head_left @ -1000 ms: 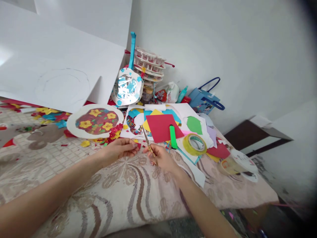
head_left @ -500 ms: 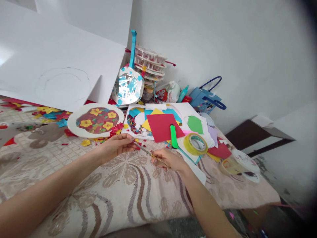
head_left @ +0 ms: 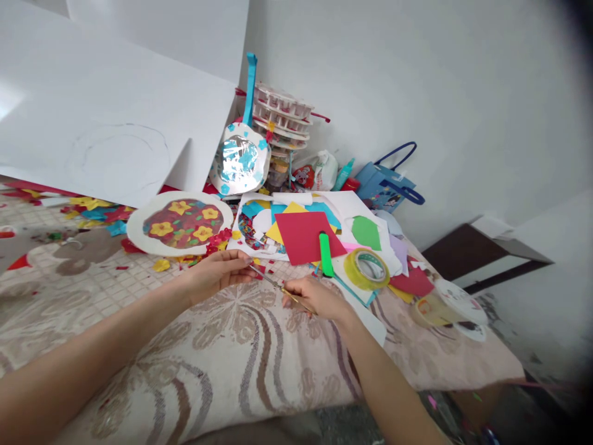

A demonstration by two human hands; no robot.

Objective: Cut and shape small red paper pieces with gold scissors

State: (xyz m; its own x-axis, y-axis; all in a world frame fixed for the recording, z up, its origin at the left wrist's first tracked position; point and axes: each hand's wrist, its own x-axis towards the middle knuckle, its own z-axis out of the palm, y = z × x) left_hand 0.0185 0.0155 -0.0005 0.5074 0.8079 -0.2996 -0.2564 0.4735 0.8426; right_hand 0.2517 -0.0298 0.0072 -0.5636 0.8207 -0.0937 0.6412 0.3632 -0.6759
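Observation:
My right hand point(head_left: 309, 295) is wrapped around the handles of a pair of scissors point(head_left: 267, 278), with the blades pointing up and left. Thumb and fingers of my left hand point(head_left: 227, 270) come together by the blade tips; anything pinched there is too small to make out. A small red scrap of paper point(head_left: 259, 272) shows beside the blades. Just behind my left hand lie red flowers point(head_left: 219, 241) and a white scalloped frame point(head_left: 134, 230) decorated with yellow flowers. Beyond my right hand are a red paper sheet point(head_left: 308, 238) and a green cutter point(head_left: 325, 254).
A roll of yellow tape point(head_left: 367, 270) lies right of the cutter, with a clear tub point(head_left: 447, 303) farther right. A blue-handled round piece point(head_left: 238, 161), a tiered white stand point(head_left: 285, 114) and a blue bag point(head_left: 382, 185) stand against the wall. White board point(head_left: 115, 80) leans at back left.
The view has shifted very slightly. Both hands and the scissors stay in nearly the same place, with only slight finger movement.

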